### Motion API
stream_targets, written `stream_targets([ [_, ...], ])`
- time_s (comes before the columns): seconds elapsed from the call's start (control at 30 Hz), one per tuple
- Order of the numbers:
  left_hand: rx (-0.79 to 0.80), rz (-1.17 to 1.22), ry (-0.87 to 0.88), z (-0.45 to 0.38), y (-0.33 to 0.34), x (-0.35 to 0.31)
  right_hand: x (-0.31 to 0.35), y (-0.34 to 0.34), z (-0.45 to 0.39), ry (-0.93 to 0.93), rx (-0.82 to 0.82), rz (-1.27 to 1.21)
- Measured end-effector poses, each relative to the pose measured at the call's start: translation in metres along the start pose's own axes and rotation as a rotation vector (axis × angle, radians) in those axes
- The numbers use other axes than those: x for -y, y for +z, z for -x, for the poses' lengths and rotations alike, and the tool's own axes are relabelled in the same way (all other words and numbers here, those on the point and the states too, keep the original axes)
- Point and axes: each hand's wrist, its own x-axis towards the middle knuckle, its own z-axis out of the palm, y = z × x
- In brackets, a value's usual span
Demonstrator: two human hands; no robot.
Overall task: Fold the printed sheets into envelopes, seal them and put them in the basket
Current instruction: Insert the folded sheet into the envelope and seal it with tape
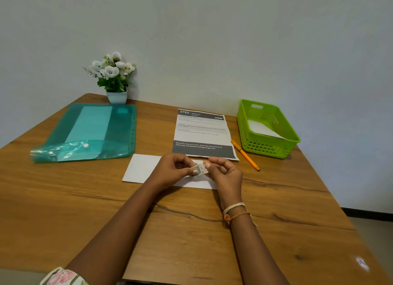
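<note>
White paper envelope (140, 167) flat on wooden table (191, 231), small serrated sticker (198, 169) pinched between left hand (172, 171) and right hand (225, 172); sealing step, peeling likely next.

Teal folder (89, 131), flowerpot (116, 96) behind — orange pen (244, 155) right.

A wooden table (191, 231) stands against a pale wall. On its far left corner sits a flower pot (116, 96), with a teal folder (89, 133) lying flat just in front of it. A printed sheet (202, 133) lies at the far middle, a white envelope (141, 167) just before it. An orange pen (245, 155) lies between the sheet and a green basket (268, 148) on the right.
</note>
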Motion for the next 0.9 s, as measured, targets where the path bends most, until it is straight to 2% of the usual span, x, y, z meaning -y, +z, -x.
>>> stream_targets([
  [0.17, 0.027, -0.006, 0.003, 0.001, 0.000, 0.000, 0.000, 0.000, -0.001, -0.050, -0.028, 0.030],
  [0.4, 0.050, 0.000, 0.049, 0.003, -0.002, -0.004, -0.009, 0.001, 0.002, -0.225, 0.000, 0.362],
  [0.63, 0.008, 0.079, 0.058, 0.002, -0.004, -0.005, -0.012, 0.002, 0.003, -0.394, -0.080, 0.477],
  [0.7, -0.007, 0.091, 0.049, 0.002, -0.003, -0.004, -0.013, 0.002, 0.004, -0.371, -0.099, 0.436],
  [0.9, -0.020, 0.095, 0.043, 0.000, -0.003, -0.001, -0.011, 0.003, 0.001, -0.055, -0.048, 0.220],
])
